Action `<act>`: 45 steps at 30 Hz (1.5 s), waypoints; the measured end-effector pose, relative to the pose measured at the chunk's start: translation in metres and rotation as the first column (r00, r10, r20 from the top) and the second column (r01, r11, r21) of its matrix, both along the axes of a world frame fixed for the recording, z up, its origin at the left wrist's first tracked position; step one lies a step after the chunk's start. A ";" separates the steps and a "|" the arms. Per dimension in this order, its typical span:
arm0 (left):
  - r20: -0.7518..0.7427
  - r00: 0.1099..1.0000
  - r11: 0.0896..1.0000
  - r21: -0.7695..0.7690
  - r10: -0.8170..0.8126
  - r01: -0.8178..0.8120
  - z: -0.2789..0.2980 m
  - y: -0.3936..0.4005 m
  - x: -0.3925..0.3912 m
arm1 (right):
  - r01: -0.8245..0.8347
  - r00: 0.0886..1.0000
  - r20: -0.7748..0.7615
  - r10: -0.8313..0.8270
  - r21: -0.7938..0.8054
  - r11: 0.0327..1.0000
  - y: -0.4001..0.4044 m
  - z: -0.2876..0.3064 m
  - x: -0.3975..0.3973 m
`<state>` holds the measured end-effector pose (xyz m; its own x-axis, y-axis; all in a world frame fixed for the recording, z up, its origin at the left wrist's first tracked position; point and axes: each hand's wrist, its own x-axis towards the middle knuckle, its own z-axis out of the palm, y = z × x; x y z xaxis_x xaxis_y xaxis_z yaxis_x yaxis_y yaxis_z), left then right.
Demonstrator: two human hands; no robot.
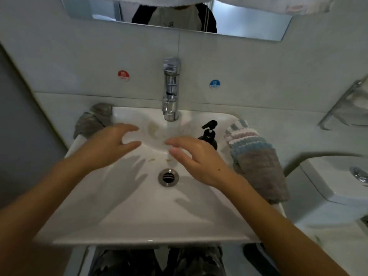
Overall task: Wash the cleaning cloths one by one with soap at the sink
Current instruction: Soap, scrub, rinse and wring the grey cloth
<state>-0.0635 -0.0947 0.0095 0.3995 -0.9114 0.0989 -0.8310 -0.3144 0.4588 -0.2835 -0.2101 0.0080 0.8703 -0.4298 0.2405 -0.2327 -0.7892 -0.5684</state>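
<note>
Both hands hover over the white sink (139, 216) and hold nothing. My left hand (111, 146) is left of centre with relaxed fingers pointing right. My right hand (197, 158) is right of centre, fingers loose and pointing left, just above the drain (168, 177). A stack of cleaning cloths (256, 158), grey on top with blue, pink and white edges behind, lies on the sink's right rim. One crumpled grey cloth (93, 120) sits on the back left corner. A black soap pump bottle (209, 134) stands at the back right, behind my right hand.
A chrome tap (170, 90) rises at the back centre, with a red sticker (123, 75) and a blue sticker (214, 84) on the wall beside it. A toilet cistern (338, 184) stands to the right, and a metal rack (344, 104) hangs on the right wall.
</note>
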 end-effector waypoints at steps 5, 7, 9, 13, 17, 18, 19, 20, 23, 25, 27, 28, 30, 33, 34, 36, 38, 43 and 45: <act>0.052 0.917 0.908 -0.174 0.394 -0.381 -0.021 -0.004 0.079 | -0.037 0.997 -0.070 0.038 0.022 0.999 0.002 -0.010 0.067; -0.103 0.866 0.854 -0.147 0.489 -0.500 -0.028 -0.008 0.092 | -0.022 0.998 -0.058 0.024 0.039 0.999 0.003 -0.018 0.075; -0.260 0.807 0.828 -0.042 0.531 -0.559 -0.032 -0.012 0.098 | -0.019 0.997 -0.076 0.023 0.047 0.999 0.002 -0.024 0.074; -0.419 0.719 0.808 0.065 0.555 -0.586 -0.031 -0.020 0.105 | -0.035 0.986 -0.163 0.036 0.007 0.999 -0.004 -0.027 0.064; -0.375 0.764 0.828 0.016 0.525 -0.561 -0.032 -0.024 0.111 | -0.042 0.972 -0.232 0.031 -0.040 0.998 -0.009 -0.027 0.062; -0.323 0.787 0.832 0.001 0.525 -0.554 -0.033 -0.024 0.111 | -0.047 0.971 -0.236 0.034 -0.049 0.998 -0.010 -0.026 0.063; -0.252 0.811 0.836 -0.018 0.528 -0.549 -0.033 -0.024 0.112 | -0.054 0.970 -0.242 0.037 -0.065 0.996 -0.010 -0.026 0.063; -0.183 0.825 0.834 -0.046 0.534 -0.550 -0.033 -0.022 0.112 | -0.064 0.967 -0.251 0.040 -0.087 0.994 -0.009 -0.026 0.064; -0.052 0.833 0.810 -0.203 0.552 -0.549 -0.027 -0.019 0.104 | -0.083 0.966 -0.254 0.044 -0.144 0.986 -0.008 -0.027 0.064; -0.008 0.843 0.798 -0.316 0.538 -0.512 -0.017 -0.022 0.092 | -0.082 0.976 -0.211 0.049 -0.151 0.985 -0.009 -0.025 0.062; -0.031 0.880 0.822 -0.343 0.474 -0.455 -0.006 -0.029 0.074 | -0.059 0.992 -0.117 0.042 -0.144 0.988 -0.011 -0.022 0.060; -0.082 0.899 0.842 -0.324 0.430 -0.432 -0.003 -0.034 0.064 | -0.036 0.999 -0.045 0.030 -0.139 0.990 -0.012 -0.020 0.058; -0.215 0.925 0.892 -0.266 0.314 -0.365 -0.001 -0.044 0.044 | 0.031 0.991 0.131 -0.013 -0.140 0.990 -0.014 -0.016 0.055; -0.388 0.907 0.940 -0.218 0.164 -0.263 -0.009 -0.057 0.019 | 0.122 0.914 0.406 -0.029 -0.205 0.971 -0.017 -0.011 0.051; -0.429 0.892 0.948 -0.198 0.143 -0.248 -0.012 -0.061 0.012 | 0.146 0.880 0.474 -0.020 -0.231 0.962 -0.018 -0.009 0.050; -0.471 0.875 0.965 -0.156 0.115 -0.211 -0.016 -0.069 -0.001 | 0.209 0.821 0.571 -0.016 -0.273 0.939 -0.019 -0.005 0.049; -0.482 0.873 0.978 -0.131 0.080 -0.162 -0.018 -0.075 -0.010 | 0.290 0.772 0.634 -0.041 -0.294 0.911 -0.021 0.000 0.049; -0.574 0.819 0.975 -0.170 0.021 -0.143 -0.027 -0.073 -0.023 | 0.379 0.793 0.603 -0.091 -0.370 0.848 -0.032 0.024 0.062; -0.613 0.790 0.979 -0.158 0.002 -0.126 -0.032 -0.071 -0.026 | 0.347 0.847 0.523 -0.096 -0.406 0.845 -0.042 0.036 0.072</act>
<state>-0.0897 -0.1654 -0.0228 0.4893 -0.8718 -0.0243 -0.3412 -0.2170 0.9146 -0.2119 -0.2522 0.0440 0.4915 -0.3207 0.8097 -0.2419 -0.9434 -0.2268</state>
